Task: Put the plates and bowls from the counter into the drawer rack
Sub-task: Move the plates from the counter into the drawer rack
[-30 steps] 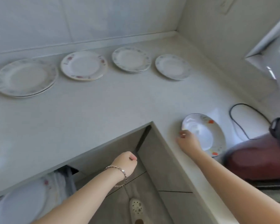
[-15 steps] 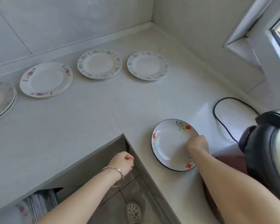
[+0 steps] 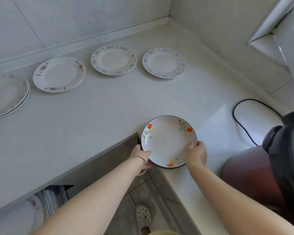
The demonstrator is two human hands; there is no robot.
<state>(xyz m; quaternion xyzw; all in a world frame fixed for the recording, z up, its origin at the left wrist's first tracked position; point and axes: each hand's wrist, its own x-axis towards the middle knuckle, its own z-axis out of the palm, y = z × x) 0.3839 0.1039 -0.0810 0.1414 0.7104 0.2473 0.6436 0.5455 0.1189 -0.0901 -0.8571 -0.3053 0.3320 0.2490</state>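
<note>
You have the flowered bowl (image 3: 166,141) at the inner corner of the tabletop (image 3: 92,116), partly past its edge; your left hand (image 3: 141,155) pinches the near-left rim and your right hand (image 3: 196,154) the right rim, thumbs on top, fingers beneath and mostly hidden; whether it rests or is lifted I cannot tell. Carry it level with both grips firm; lower it left toward the drawer rack (image 3: 53,197); stand it in a free slot, clear of the plate (image 3: 19,216) down there.
</note>
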